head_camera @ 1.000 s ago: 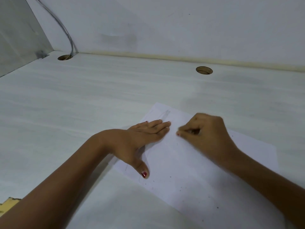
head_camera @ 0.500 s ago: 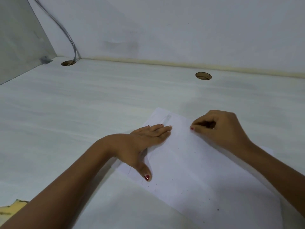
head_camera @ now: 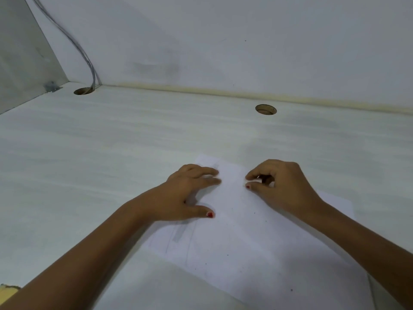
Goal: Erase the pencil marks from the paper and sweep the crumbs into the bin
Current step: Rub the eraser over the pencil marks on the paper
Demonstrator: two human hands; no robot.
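A white paper sheet (head_camera: 257, 238) lies askew on the pale desk (head_camera: 111, 153). Faint pencil marks (head_camera: 178, 233) show near its left edge, and small dark crumbs (head_camera: 254, 213) are scattered over it. My left hand (head_camera: 187, 193) rests on the sheet's left part, fingers arched and spread, thumb out, holding nothing. My right hand (head_camera: 279, 182) sits on the sheet's far part. Its fingertips are pinched around a small dark eraser (head_camera: 266, 179) that barely shows. No bin is in view.
Two round cable holes are cut in the desk, one at the back middle (head_camera: 266, 109) and one in the back left corner (head_camera: 83, 91) with a grey cable (head_camera: 73, 41) running into it. A side panel (head_camera: 22, 52) closes the left. A yellow scrap (head_camera: 7, 289) lies bottom left.
My left hand has gone from lying flat to arched fingers, with the thumb drawn in. My right hand has shifted slightly left, toward the left hand.
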